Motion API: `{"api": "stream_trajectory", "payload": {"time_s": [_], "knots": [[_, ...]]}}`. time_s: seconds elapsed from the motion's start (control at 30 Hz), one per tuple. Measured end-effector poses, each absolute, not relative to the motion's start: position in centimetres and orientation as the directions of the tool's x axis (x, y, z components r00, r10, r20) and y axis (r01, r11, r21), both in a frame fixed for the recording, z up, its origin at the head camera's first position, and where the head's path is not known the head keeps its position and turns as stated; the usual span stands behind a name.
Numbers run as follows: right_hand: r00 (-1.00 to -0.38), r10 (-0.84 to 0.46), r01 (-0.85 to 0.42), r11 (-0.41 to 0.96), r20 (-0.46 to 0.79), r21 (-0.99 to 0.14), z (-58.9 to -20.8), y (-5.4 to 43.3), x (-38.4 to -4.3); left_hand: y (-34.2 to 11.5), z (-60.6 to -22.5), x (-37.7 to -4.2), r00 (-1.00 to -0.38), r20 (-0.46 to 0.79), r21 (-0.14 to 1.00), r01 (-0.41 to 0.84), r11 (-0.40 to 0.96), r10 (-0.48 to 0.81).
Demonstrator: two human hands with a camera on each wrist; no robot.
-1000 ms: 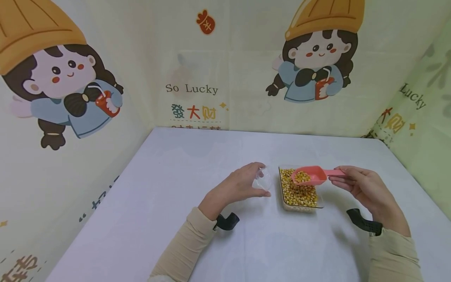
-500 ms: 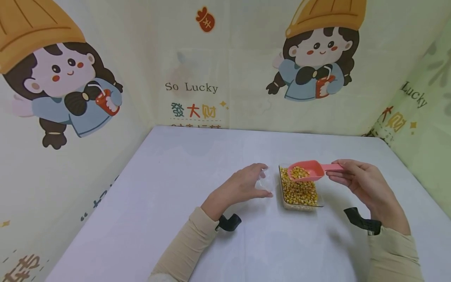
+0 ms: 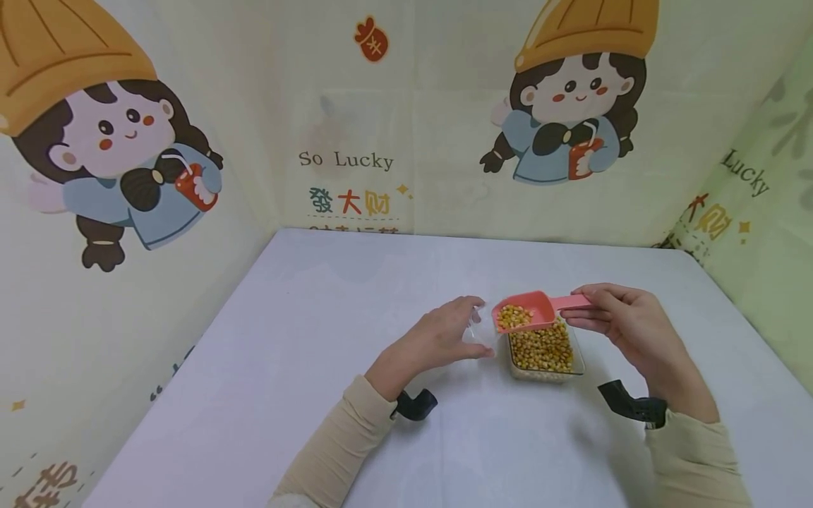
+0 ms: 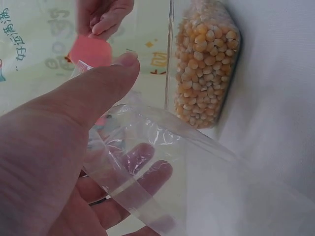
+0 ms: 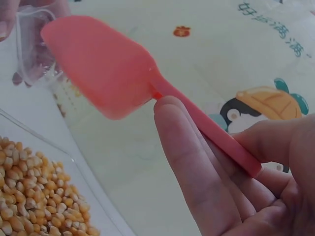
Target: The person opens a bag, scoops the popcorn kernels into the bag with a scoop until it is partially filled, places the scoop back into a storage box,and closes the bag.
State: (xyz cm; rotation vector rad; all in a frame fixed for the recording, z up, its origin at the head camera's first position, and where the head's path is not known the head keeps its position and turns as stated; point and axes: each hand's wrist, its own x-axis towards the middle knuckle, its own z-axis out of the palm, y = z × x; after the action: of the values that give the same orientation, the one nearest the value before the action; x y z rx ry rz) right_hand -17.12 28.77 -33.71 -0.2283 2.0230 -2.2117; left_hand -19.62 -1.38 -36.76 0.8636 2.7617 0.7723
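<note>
Scoop: A pink plastic scoop with a straight handle (image 3: 535,312), bowl facing up, hangs above the left edge of the corn container, its lip at the bag's mouth; whether they touch cannot be told.
Load: Yellow corn kernels (image 3: 513,317) lie in the front of its bowl.
Right hand: The right hand (image 3: 625,323) pinches the handle between thumb and fingers.
Left hand: The left hand (image 3: 438,331), thumb and fingers spread apart, curves round the bag and holds it just left of the container.
Bag: A clear, thin plastic bag (image 4: 152,130), creased and shiny; fingers show through its film.
Container: A clear rectangular container with a thin rim (image 3: 579,356) stands right of the middle of the white table (image 3: 286,339), well in from its far right corner, amply filled with corn.
Sleeves: Beige cuffs (image 3: 695,451), a black curved piece (image 3: 631,404) at each wrist.
Backdrop: Beyond the table's far edge, pale printed cloth (image 3: 457,106) reads "So Lucky" and "發大财"; "Lucky" repeats at right, and "好运满满" shows in the left wrist view.
Figures: Two cartoon characters (image 3: 571,120) in orange hats hold red drinks.
</note>
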Motion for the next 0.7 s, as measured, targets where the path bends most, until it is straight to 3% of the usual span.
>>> {"api": "stream_trajectory", "payload": {"time_s": [0.27, 0.5, 0.7], "knots": [[-0.990, -0.138, -0.043, 0.087, 0.030, -0.995, -33.3, 27.4, -16.9, -1.3, -36.7, -19.6, -0.825, 0.022, 0.515, 0.494, 0.701, 0.565], [-0.995, -0.087, -0.078, 0.375, 0.049, -0.924, -32.6, 26.1, -16.3, -1.4, -36.7, -19.6, -0.826, 0.009, 0.527, 0.482, 0.699, 0.563], [-0.994, -0.084, -0.099, 0.438, 0.070, -0.893, -32.1, 25.4, -15.9, -1.6, -36.9, -19.7, -0.816, 0.033, 0.542, 0.500, 0.676, 0.577]]}}
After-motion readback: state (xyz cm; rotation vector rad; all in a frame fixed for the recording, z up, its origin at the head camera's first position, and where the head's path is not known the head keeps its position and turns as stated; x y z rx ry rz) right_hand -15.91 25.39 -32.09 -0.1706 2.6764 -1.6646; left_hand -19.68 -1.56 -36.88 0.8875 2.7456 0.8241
